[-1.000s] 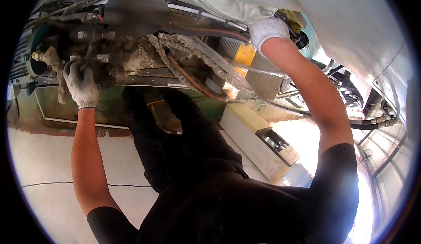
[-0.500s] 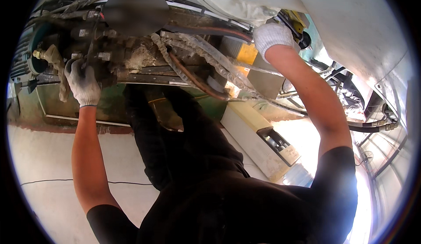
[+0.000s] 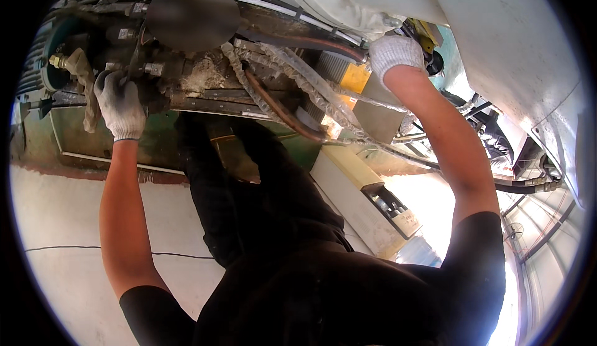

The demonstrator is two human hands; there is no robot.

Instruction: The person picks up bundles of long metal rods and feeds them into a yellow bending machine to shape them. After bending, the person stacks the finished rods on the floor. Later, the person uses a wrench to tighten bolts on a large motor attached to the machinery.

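My left hand [image 3: 119,106], in a white knitted glove with dark finger parts, has its fingers curled against greasy metal fittings [image 3: 152,69] on the machine. What lies inside those fingers is hidden, though a thin dark rod [image 3: 135,54] rises beside them. A cloth-wrapped hose [image 3: 83,85] with a brass fitting [image 3: 58,61] hangs just left of this hand. Higher up on the right, my gloved right hand [image 3: 397,58] is closed at the end of a brown-black hose [image 3: 305,42]. Its fingertips are out of sight. Black and yellow parts [image 3: 428,41] show just beyond it.
Plastic-wrapped hoses [image 3: 298,78] sag between my hands. A large pale panel [image 3: 516,54] slopes down at the right. Left of the fittings is a finned motor [image 3: 40,63]. A cream cabinet [image 3: 354,197] stands on the floor. A grey blurred oval [image 3: 193,16] covers part of the machine.
The whole view has shifted slightly, with the machine a little higher on the left and further right at the upper right. Both hands keep nearly the same places and grips.
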